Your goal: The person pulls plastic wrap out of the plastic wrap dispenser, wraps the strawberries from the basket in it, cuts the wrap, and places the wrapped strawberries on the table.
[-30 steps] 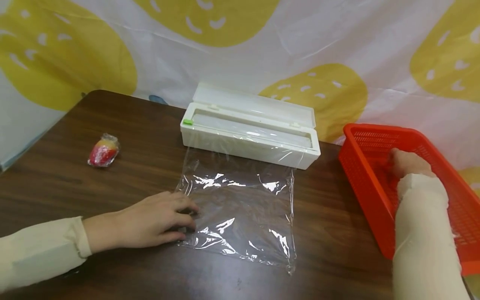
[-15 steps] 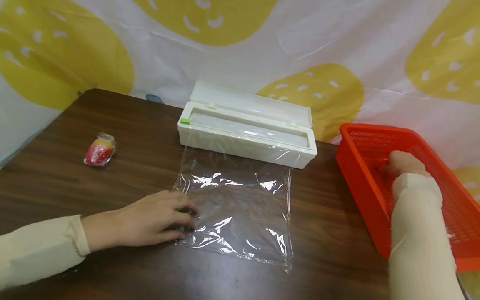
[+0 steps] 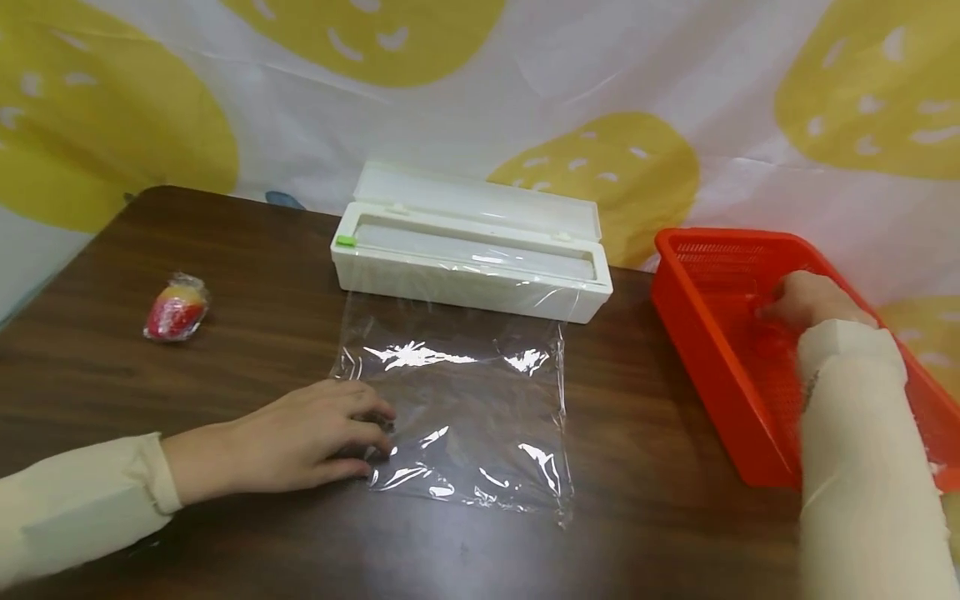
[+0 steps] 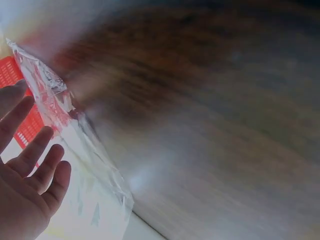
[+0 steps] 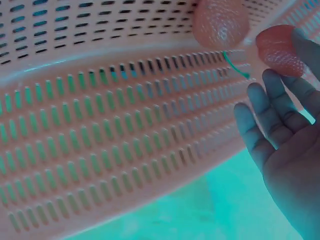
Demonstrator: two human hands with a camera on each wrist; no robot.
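Note:
My left hand [image 3: 311,437] rests at the left edge of a sheet of clear cling film [image 3: 465,400], its fingers loosely bent. The film runs from a white dispenser box [image 3: 472,279] with its lid up. On the right, my right hand [image 3: 813,302] reaches down inside a red basket [image 3: 701,333]. In the right wrist view its thumb and fingers pinch a red, dimpled fruit [image 5: 280,50]. Beside it lies a second rounded, dimpled fruit [image 5: 220,25] with a thin green stem. Its colours are skewed in that view.
A red and yellow fruit wrapped in film [image 3: 176,310] lies on the dark wooden table [image 3: 247,350] at the left. A white cloth with yellow shapes [image 3: 420,125] hangs behind. On the dispenser's left end sits a green slider [image 3: 346,241].
The head view has turned slightly, so the table things appear further left. My right hand has shifted a little to the right inside the basket. The left hand stays put.

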